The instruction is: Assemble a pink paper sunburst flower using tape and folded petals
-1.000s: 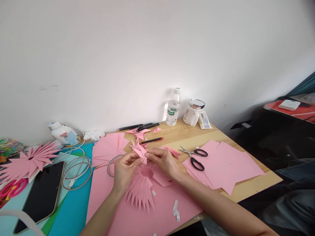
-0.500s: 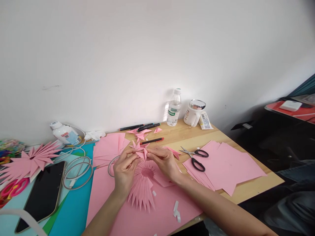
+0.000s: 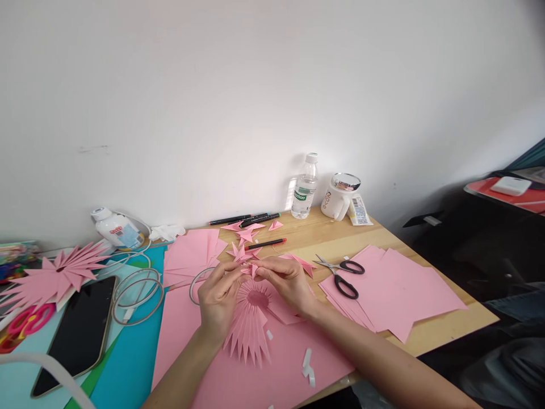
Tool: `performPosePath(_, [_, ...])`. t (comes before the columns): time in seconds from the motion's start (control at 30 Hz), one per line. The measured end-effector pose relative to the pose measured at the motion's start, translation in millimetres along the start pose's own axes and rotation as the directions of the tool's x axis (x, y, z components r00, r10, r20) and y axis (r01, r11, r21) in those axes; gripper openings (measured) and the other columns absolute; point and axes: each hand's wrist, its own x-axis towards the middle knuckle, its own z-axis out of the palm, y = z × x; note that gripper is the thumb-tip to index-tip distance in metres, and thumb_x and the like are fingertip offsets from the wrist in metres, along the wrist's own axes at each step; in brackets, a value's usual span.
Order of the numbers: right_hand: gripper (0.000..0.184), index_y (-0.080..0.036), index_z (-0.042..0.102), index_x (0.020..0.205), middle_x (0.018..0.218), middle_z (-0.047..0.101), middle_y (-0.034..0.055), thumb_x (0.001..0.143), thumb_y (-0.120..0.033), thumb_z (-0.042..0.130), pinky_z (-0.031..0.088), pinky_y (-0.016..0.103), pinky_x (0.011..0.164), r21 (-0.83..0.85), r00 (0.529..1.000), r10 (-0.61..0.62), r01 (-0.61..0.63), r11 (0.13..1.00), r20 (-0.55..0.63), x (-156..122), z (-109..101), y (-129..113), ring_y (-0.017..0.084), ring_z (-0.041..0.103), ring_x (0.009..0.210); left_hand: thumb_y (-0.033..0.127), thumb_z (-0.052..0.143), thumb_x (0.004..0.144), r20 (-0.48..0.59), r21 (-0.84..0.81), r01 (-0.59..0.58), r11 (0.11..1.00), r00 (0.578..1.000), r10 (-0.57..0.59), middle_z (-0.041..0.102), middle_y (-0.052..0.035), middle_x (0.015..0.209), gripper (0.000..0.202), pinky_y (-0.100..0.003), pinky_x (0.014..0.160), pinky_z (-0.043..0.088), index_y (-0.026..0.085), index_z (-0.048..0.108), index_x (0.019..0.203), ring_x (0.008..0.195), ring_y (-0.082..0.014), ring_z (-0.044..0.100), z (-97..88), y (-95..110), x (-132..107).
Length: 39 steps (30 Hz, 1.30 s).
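Between the fingertips of both hands is a small folded pink paper piece [image 3: 251, 271], partly covered by them. My left hand [image 3: 219, 292] pinches its left side, and my right hand [image 3: 287, 281] pinches its right. Just below them a pleated pink paper fan ring [image 3: 249, 341] lies on a large pink sheet [image 3: 187, 352]. Beyond the fingers are several folded pink paper points [image 3: 238, 251] and a black pen with a red end [image 3: 266, 243].
Black-handled scissors [image 3: 347, 278] rest by a stack of pink sheets [image 3: 409, 289] at right. A water bottle [image 3: 305, 190] and white mug [image 3: 336, 201] stand by the wall. At left lie a phone [image 3: 79, 335], a coiled cable [image 3: 138, 295] and another pink fan [image 3: 59, 272].
Both hands still pinch the paper piece, which now shows less between the fingertips. The whole view has shifted slightly, so everything sits a little further right.
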Motion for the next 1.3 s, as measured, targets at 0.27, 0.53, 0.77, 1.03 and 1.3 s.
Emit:
performPosePath(0.27, [0.022,-0.031,0.071,0.102,0.085,0.072,0.0019,0.082,-0.032,0.063,0.053,0.029,0.068,0.014,0.998,-0.065,0.065,0.998,0.010,0,-2,2,0.015,0.064,0.071,0.004,0.060,0.080,0.014,0.004,-0.099,0.995,0.995,0.099,0.064,-0.0028,0.089,0.025,-0.025,0.065,0.054,0.023,0.070,0.092,0.079,-0.0145,0.064,-0.6,0,0])
performPosePath(0.53, [0.020,-0.034,0.071,0.101,0.091,0.070,0.0020,0.084,-0.029,0.062,0.050,0.029,0.073,0.000,0.985,-0.170,0.170,0.985,0.039,-1,-3,-5,0.015,0.063,0.082,-0.004,0.057,0.079,-0.011,0.050,-0.222,0.974,0.975,0.223,0.065,-0.0053,0.088,0.031,-0.029,0.068,0.053,0.018,0.066,0.098,0.082,-0.0161,0.062,-3.3,8,2])
performPosePath(0.77, [0.021,-0.035,0.069,0.104,0.095,0.069,0.0030,0.086,-0.030,0.059,0.050,0.032,0.078,-0.044,0.978,-0.205,0.207,0.977,0.029,-1,-2,-3,0.016,0.062,0.087,0.000,0.058,0.080,-0.035,0.032,-0.212,0.977,0.977,0.213,0.068,-0.0053,0.088,0.026,-0.031,0.067,0.055,0.020,0.067,0.094,0.081,-0.0178,0.064,-3.6,8,3])
performPosePath(1.03, [0.025,-0.033,0.066,0.110,0.100,0.070,0.0044,0.088,-0.030,0.056,0.052,0.031,0.079,-0.145,0.970,-0.238,0.241,0.960,0.041,-2,-3,-2,0.017,0.065,0.090,-0.001,0.057,0.080,-0.030,0.044,-0.266,0.963,0.963,0.267,0.067,-0.0056,0.091,0.033,-0.031,0.065,0.054,0.021,0.067,0.102,0.083,-0.0185,0.064,-3.6,9,3])
performPosePath(1.3, [0.023,-0.034,0.068,0.107,0.099,0.071,0.0029,0.088,-0.031,0.056,0.053,0.030,0.081,-0.112,0.974,-0.211,0.219,0.969,0.083,-1,-3,-6,0.016,0.066,0.091,-0.002,0.058,0.078,-0.038,0.035,-0.274,0.961,0.961,0.276,0.069,-0.0054,0.089,0.034,-0.032,0.066,0.054,0.021,0.068,0.101,0.082,-0.0189,0.064,-3.2,6,4])
